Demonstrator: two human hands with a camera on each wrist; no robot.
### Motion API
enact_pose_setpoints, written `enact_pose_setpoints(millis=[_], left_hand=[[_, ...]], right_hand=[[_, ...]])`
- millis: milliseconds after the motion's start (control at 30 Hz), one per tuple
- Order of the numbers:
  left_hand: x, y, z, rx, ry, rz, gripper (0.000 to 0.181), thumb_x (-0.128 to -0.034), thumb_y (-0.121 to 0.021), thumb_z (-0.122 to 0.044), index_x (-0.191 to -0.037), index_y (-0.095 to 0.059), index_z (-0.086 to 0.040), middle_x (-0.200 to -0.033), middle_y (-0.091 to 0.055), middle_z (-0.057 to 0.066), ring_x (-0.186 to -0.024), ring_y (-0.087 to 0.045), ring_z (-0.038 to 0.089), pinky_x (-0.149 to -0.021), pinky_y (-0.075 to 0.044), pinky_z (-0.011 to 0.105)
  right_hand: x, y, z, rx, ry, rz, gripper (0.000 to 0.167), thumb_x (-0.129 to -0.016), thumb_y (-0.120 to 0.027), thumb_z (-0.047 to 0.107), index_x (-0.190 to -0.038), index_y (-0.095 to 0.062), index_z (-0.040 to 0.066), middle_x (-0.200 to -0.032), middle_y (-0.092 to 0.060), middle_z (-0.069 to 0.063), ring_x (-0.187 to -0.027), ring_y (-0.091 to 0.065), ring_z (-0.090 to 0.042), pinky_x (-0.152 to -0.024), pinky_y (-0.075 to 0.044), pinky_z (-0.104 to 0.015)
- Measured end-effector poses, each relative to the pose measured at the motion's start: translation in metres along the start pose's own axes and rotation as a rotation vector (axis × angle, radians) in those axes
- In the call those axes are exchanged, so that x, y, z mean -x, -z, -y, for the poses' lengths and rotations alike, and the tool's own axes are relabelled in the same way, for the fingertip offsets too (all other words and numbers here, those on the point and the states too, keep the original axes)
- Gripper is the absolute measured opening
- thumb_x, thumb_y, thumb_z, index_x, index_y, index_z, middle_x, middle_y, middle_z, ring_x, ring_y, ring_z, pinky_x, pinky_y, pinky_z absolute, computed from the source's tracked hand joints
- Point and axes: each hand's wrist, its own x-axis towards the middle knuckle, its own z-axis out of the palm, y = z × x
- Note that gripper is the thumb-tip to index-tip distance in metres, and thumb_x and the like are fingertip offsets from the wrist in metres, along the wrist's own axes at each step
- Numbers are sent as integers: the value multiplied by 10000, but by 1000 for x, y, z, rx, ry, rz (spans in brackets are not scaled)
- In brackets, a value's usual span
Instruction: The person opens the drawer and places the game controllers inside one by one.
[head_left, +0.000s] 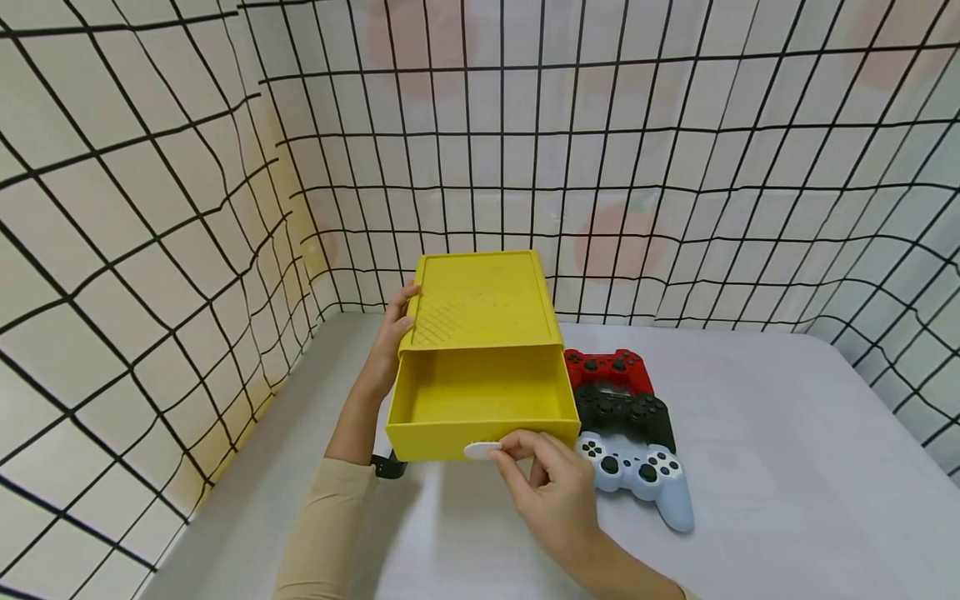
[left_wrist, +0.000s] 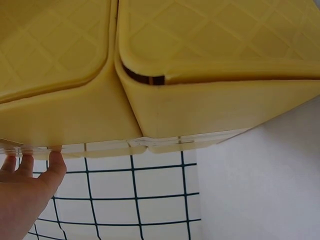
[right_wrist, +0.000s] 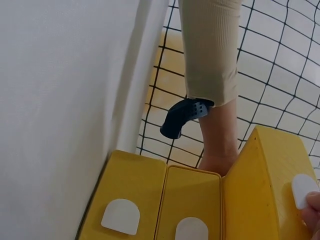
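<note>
A yellow plastic drawer unit (head_left: 483, 292) stands on the table, its top drawer (head_left: 435, 442) pulled out toward me. Only the bare yellow floor and walls show inside that drawer. Thumb and fingers of my right hand (head_left: 555, 496) pinch the white tab handle (head_left: 480, 451) on the drawer's front; the right wrist view shows just the fingertips at this handle (right_wrist: 302, 191). Against the unit's left side rests my left hand (head_left: 390, 333). In the left wrist view, fingertips of the left hand (left_wrist: 30, 187) touch the yellow side wall. Two lower drawers with white tabs (right_wrist: 121, 216) are pushed in.
Right of the unit lie a red game controller (head_left: 637, 379), a black controller (head_left: 654, 418) and a light blue controller (head_left: 673, 500), in a row. Black grid netting (head_left: 600, 187) over white cloth encloses the table (head_left: 765, 467) at the back and sides.
</note>
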Motion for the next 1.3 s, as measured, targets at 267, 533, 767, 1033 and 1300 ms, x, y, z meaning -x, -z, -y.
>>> enact_pose_setpoints(millis=[267, 533, 767, 1033, 1300], left_hand=[[0, 1, 1, -9, 3, 12, 571, -965, -341, -301, -1496, -225, -126, -1603, -75, -51, -1440, -130, 131, -1143, -140, 439], [1, 3, 3, -14, 1, 22, 567, -964, -337, -308, -1494, -232, -136, -1604, -69, -56, -1445, -114, 131, -1144, -128, 450], [0, 4, 3, -17, 4, 27, 575, -958, -326, -299, -1503, -219, -151, -1611, -40, -34, -1451, -92, 157, -1141, -114, 467], [-1, 5, 2, -13, 6, 21, 585, -947, -338, -310, -1498, -228, -148, -1612, -47, -44, -1443, -113, 150, -1138, -133, 464], [0, 4, 3, -12, 2, 13, 591, -944, -354, -308, -1495, -235, -132, -1618, -43, -11, -1445, -117, 158, -1137, -144, 471]], right_hand=[[0, 4, 4, 3, -20, 39, 300, -674, -842, -43, -893, -682, 85, -771, -675, 13, -485, -371, 8, -439, -307, -105], [-10, 36, 7, -67, -90, 72, 204, -740, -772, -53, -894, -695, 58, -731, -672, 6, -537, -571, -41, -488, -471, -172], [-48, 91, -25, -134, -393, 80, 72, -913, -624, 0, -877, -681, -24, -681, -643, -51, -550, -595, -153, -540, -514, -231], [-82, 117, -101, 125, -645, 381, 447, -979, -565, 360, -1200, -630, -22, -898, -707, -131, -773, -674, -195, -663, -523, -267], [-88, 124, -154, 213, -724, 479, 565, -971, -530, 457, -1249, -593, -30, -983, -706, -197, -862, -683, -295, -721, -520, -350]])
